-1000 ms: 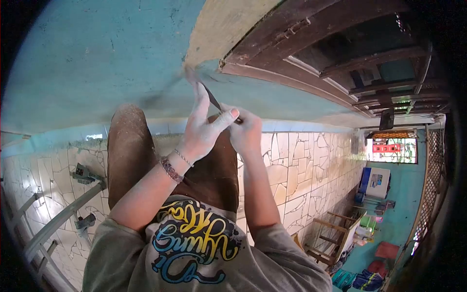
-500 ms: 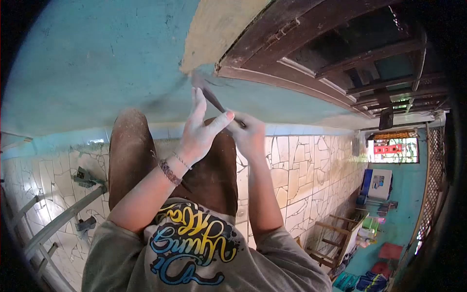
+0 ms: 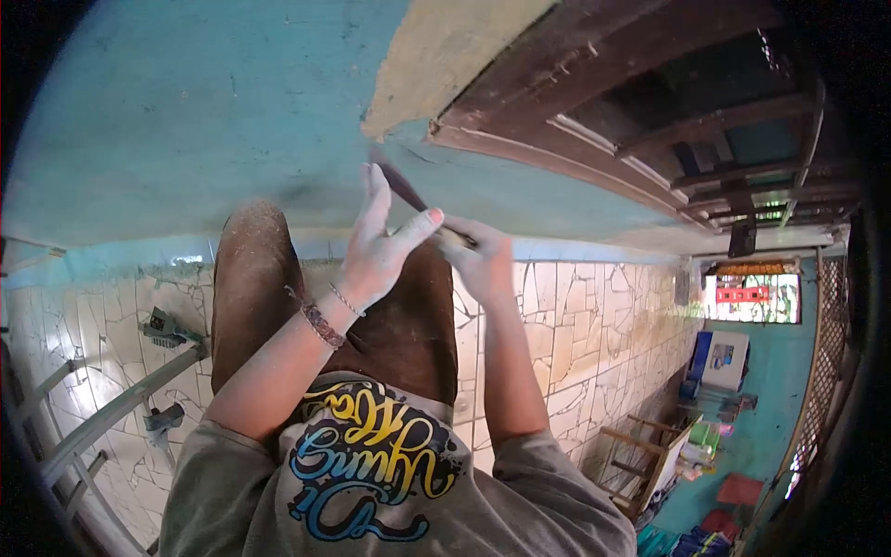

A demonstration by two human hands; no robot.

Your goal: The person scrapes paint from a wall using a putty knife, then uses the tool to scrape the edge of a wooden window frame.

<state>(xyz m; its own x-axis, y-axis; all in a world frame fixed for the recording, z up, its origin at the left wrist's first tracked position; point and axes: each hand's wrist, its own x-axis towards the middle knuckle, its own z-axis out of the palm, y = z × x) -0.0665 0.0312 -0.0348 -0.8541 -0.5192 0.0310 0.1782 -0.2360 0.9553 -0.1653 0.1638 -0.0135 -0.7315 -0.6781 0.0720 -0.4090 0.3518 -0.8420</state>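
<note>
My right hand (image 3: pixel 484 260) is closed around the handle of a dark, long-bladed scraper (image 3: pixel 403 187). Its blade slants up and left, the tip blurred against the blue wall (image 3: pixel 232 121) just below a beige patch of bare surface (image 3: pixel 427 65). Whitish dust coats my left hand (image 3: pixel 376 249), whose fingers stretch upward along the blade's left side, thumb spread toward the right hand. The left palm overlaps the lower part of the blade in this view. Bracelets circle the left wrist.
A dark brown wooden window frame (image 3: pixel 557 158) juts out at the upper right, close to the blade. Below lies a floor of irregular pale tiles (image 3: pixel 566 325). Metal rails (image 3: pixel 121 408) stand at left; a wooden rack (image 3: pixel 640 464) and household items stand at far right.
The view has shifted slightly, so the wall patch and window frame sit further right. Both hands keep their grip and pose, while the scraper tip has moved a little down relative to the patch.
</note>
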